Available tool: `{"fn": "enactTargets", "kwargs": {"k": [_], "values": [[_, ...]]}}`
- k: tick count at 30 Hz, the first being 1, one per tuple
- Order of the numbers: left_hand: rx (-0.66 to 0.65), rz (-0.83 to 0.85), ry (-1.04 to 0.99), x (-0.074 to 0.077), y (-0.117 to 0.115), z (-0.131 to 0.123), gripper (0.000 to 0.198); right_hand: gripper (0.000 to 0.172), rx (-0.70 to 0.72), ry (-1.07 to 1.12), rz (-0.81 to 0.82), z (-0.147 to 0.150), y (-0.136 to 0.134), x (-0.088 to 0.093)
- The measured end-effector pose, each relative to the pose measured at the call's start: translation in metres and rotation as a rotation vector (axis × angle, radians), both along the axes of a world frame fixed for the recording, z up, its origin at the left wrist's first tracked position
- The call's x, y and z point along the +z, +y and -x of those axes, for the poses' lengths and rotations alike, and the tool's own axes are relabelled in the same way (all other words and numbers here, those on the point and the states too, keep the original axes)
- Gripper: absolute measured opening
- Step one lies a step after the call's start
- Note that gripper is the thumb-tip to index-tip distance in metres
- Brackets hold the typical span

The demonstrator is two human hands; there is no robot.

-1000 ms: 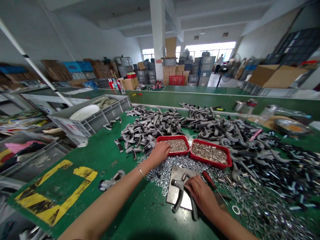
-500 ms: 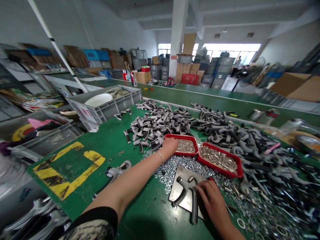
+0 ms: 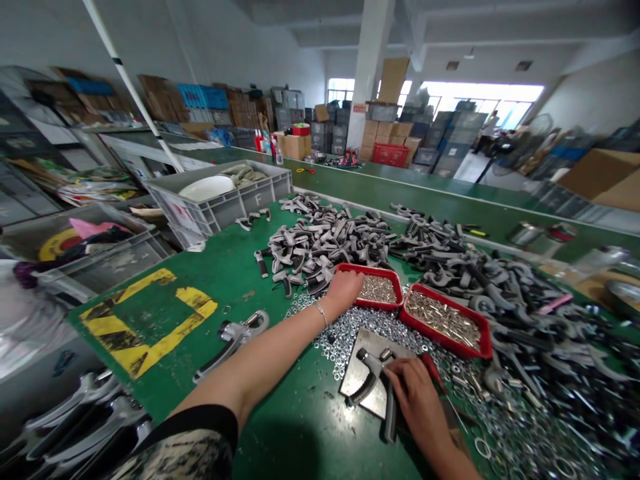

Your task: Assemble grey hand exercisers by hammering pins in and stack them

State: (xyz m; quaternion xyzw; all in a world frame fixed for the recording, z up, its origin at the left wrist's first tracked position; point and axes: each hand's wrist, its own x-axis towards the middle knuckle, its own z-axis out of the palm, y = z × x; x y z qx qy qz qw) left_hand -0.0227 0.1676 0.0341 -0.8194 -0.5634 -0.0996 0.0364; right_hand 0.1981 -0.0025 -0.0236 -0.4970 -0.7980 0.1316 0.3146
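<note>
My left hand (image 3: 345,291) reaches over the left red tray (image 3: 399,293), which holds small metal pins (image 3: 376,289). Its fingers are curled down into the tray's left end, and their tips are hidden. On a metal plate (image 3: 357,340) lies a two-handled grey hand grip (image 3: 373,367) with dark ribbed handles. Fingers pressed together, my right hand (image 3: 417,393) grips its right-hand side near the top of the handle. A red-handled screwdriver (image 3: 433,372) lies just behind that hand. Another hand grip (image 3: 233,340) rests left of my left forearm.
A second red tray (image 3: 445,321) contains longer metal pins. Loose nuts (image 3: 345,327) spread around the plate. Grey handle parts (image 3: 330,237) are heaped behind the trays, with more at right. A grey crate (image 3: 225,203) stands at the table's left edge, beyond yellow tape (image 3: 165,347).
The view has shifted slightly. My left hand stays at the left red tray. My right hand's fingers have drawn closer together over the hand grip, and more of the red screwdriver handle shows.
</note>
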Motion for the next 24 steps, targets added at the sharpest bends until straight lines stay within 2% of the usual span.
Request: {"fn": "enactTargets", "kwargs": {"k": [3, 6, 10, 13, 17, 20, 22, 24], "values": [[-0.022, -0.050, -0.038, 0.005, -0.015, 0.001, 0.018, 0.015, 0.016, -0.047, -0.083, -0.003, -0.001, -0.005], [-0.047, -0.072, -0.098, 0.002, -0.049, -0.003, 0.024, 0.014, 0.021, -0.092, -0.140, -0.003, 0.000, -0.007], [-0.181, 0.062, -0.282, -0.015, -0.105, -0.009, 0.020, 0.015, 0.032, -0.164, -0.161, -0.001, 0.003, -0.006], [-0.240, 0.176, -0.329, -0.029, -0.134, -0.010, 0.014, 0.015, 0.061, -0.204, -0.188, -0.002, 0.004, -0.005], [-0.204, 0.204, -0.368, -0.038, -0.148, -0.010, 0.013, 0.015, 0.147, -0.265, -0.171, -0.001, 0.005, 0.000], [-0.204, 0.196, -0.378, -0.037, -0.149, -0.009, 0.015, 0.020, 0.167, -0.237, -0.068, -0.001, 0.006, 0.006], [-0.182, 0.182, -0.408, -0.034, -0.150, -0.004, 0.016, 0.021, 0.142, -0.174, 0.032, -0.009, 0.005, 0.008], [-0.121, 0.165, -0.475, -0.029, -0.152, 0.006, 0.014, 0.023, 0.051, -0.139, 0.071, -0.031, 0.001, 0.008]]}}
